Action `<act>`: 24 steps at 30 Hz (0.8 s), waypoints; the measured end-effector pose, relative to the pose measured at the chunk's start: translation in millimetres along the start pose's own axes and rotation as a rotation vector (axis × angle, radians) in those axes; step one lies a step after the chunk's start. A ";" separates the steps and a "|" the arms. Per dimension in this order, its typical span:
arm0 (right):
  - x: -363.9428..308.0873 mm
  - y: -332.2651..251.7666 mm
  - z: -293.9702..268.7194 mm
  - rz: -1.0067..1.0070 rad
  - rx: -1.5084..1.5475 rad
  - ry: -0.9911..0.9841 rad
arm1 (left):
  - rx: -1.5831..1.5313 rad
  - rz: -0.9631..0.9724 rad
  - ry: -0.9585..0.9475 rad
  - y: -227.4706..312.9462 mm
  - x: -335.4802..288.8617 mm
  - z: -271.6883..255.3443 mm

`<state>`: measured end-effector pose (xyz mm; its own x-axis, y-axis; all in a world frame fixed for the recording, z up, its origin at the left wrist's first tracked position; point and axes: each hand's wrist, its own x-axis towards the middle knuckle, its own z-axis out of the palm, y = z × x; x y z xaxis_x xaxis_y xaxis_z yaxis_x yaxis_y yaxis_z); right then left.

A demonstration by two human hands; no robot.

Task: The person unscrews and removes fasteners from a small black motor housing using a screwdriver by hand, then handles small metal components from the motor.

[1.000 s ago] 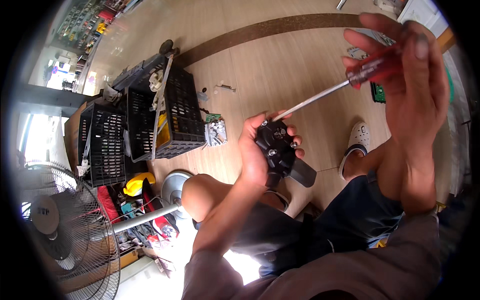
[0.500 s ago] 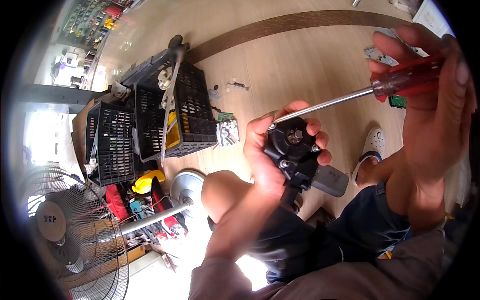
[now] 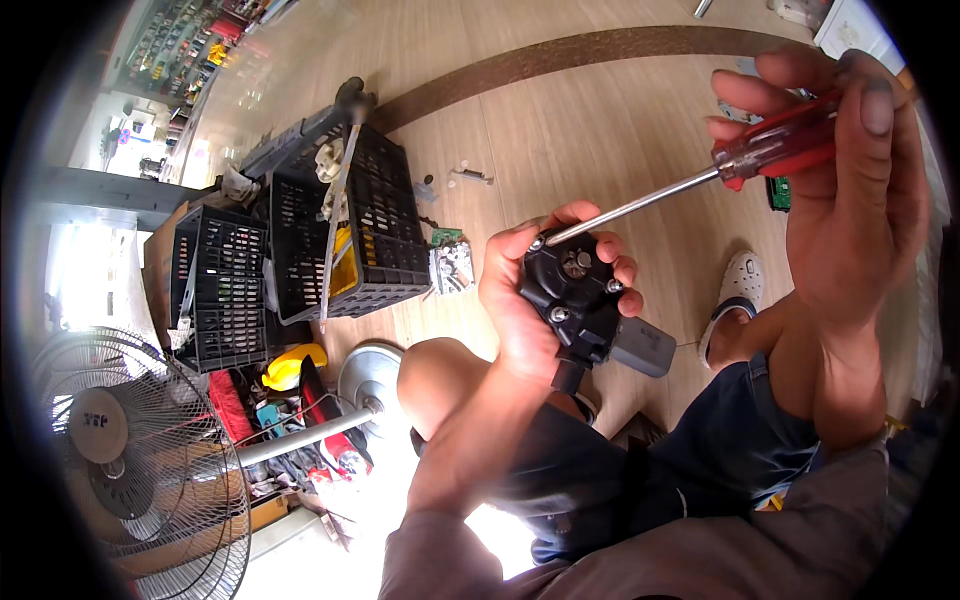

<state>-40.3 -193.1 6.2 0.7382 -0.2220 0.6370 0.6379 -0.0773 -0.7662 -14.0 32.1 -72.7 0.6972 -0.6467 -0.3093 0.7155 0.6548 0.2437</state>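
My left hand (image 3: pixel 525 320) is closed round a black motor housing (image 3: pixel 570 265), its fingers curled over the far and right sides. A short metal shaft stands in the middle of its face, with screws around the rim. A grey block (image 3: pixel 643 347) sticks out at its lower right. In my right hand (image 3: pixel 850 190) is a screwdriver (image 3: pixel 775 147) with a translucent red handle, held between thumb and fingers. Its long steel shank slants down to the left, and the tip meets the screw at the housing's upper left, beside my left thumb.
To the left stand black plastic crates (image 3: pixel 385 215) with odd parts in them. A standing fan (image 3: pixel 100 425) lies near, its round base (image 3: pixel 368 385) by my knee. Small metal parts (image 3: pixel 472 175) and a green circuit board (image 3: pixel 778 193) lie on the floor.
The motor housing, the screwdriver and both hands have shifted slightly left. My right hand has turned a little on the handle; the tip stays at the same screw.
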 end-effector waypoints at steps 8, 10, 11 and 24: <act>-1.3 -4.9 -3.4 -0.018 -0.026 -0.004 | 0.017 -0.001 -0.007 -2.2 1.1 1.4; -3.1 -3.7 -3.3 -0.013 -0.008 0.002 | 0.018 -0.005 -0.021 -3.4 1.9 1.3; -3.6 -3.3 -2.3 0.007 0.012 0.022 | 0.018 -0.006 -0.022 -3.8 2.2 1.4; -3.4 -3.4 -5.3 0.004 0.008 0.025 | 0.011 -0.009 -0.038 -3.2 2.2 1.8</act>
<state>-46.0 -197.2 6.2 0.7350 -0.2465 0.6317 0.6370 -0.0685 -0.7679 -14.6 27.9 -72.4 0.6920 -0.6668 -0.2766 0.7218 0.6450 0.2511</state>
